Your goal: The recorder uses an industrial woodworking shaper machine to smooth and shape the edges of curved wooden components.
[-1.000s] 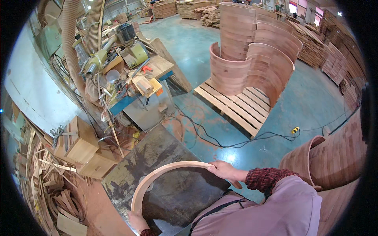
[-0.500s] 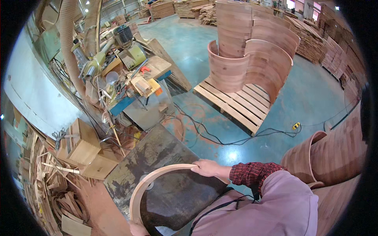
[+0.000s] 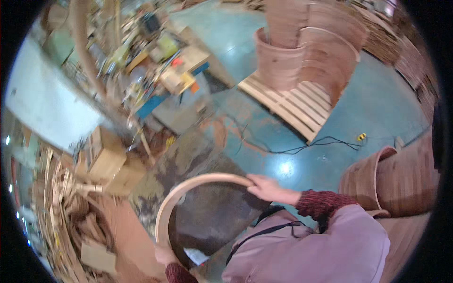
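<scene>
A curved strip of pale wood, bent into a wide arc, spans between my two hands above a dark, stained flat table. My right hand is closed around the strip's right end. Lower left, my left hand grips the other end, its fingers partly hidden and a little blurred. Beneath the arc, near the table's lower edge, lies a small whitish patch that I cannot make out.
A wooden pallet carries tall curved wood panels. More curved panels stand at right. A cluttered machine bench is ahead left, beside cardboard-coloured boxes and wood offcuts. Black cables cross the floor.
The view has shifted, and most of the scene sits higher and is blurred. My right hand and the strip show higher up; more of my left hand and sleeve is visible. Both hands keep hold.
</scene>
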Action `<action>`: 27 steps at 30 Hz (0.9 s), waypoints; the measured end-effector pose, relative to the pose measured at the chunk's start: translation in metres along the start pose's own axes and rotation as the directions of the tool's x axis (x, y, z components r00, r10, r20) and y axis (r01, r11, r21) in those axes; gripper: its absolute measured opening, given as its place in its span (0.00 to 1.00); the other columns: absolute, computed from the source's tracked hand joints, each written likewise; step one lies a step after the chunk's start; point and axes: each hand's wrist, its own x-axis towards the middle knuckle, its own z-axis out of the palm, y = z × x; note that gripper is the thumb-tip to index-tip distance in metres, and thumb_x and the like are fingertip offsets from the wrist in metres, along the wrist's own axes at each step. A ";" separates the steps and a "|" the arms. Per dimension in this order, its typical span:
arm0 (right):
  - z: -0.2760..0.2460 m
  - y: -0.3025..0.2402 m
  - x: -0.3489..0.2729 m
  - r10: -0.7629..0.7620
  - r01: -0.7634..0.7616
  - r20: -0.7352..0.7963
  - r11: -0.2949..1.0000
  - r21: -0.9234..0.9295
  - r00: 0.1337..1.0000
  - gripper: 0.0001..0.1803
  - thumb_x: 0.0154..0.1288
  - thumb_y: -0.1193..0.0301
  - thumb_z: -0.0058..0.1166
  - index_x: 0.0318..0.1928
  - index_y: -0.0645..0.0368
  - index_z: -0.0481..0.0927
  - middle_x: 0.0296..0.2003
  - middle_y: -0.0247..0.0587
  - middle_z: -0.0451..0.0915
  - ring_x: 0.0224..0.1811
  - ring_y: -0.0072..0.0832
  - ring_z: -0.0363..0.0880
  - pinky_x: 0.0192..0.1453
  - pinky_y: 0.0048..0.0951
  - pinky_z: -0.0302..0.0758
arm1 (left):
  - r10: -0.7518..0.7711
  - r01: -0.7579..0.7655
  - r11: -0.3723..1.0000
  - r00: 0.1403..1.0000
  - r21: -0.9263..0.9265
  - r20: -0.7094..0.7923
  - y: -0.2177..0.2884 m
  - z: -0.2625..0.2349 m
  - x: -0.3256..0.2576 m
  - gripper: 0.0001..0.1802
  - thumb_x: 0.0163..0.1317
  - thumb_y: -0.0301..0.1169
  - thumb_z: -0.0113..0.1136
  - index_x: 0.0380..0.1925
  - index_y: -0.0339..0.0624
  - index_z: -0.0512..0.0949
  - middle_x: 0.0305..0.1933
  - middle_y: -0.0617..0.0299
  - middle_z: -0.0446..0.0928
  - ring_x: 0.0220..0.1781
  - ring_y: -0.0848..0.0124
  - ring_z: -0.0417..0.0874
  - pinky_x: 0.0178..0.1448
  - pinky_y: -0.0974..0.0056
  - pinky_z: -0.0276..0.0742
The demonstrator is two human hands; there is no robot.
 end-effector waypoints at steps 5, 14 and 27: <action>0.026 0.009 -0.022 -0.023 0.025 -0.075 1.000 0.019 0.997 0.29 0.77 0.65 0.49 0.72 0.66 0.67 0.60 0.66 0.78 0.62 0.60 0.78 0.68 0.50 0.74 | -0.013 0.003 0.998 0.987 0.061 0.162 0.022 0.007 0.037 0.33 0.70 0.60 0.58 0.48 0.35 0.78 0.41 0.41 0.87 0.42 0.43 0.90 0.43 0.43 0.86; 0.034 -0.001 0.012 0.006 -0.005 -0.040 0.999 0.041 0.999 0.25 0.78 0.70 0.45 0.71 0.66 0.69 0.61 0.65 0.78 0.63 0.56 0.79 0.68 0.45 0.75 | -0.027 0.049 0.988 0.989 -0.143 0.148 0.003 0.008 0.023 0.25 0.68 0.54 0.62 0.39 0.40 0.76 0.38 0.44 0.86 0.42 0.42 0.88 0.46 0.40 0.82; 0.055 -0.037 0.074 -0.097 0.107 0.113 0.991 -0.083 0.989 0.25 0.77 0.68 0.49 0.71 0.59 0.71 0.61 0.59 0.79 0.63 0.53 0.80 0.67 0.45 0.76 | -0.224 0.233 0.971 0.963 -0.046 0.147 -0.042 0.005 -0.016 0.28 0.65 0.57 0.64 0.38 0.39 0.79 0.36 0.41 0.86 0.39 0.40 0.87 0.43 0.40 0.81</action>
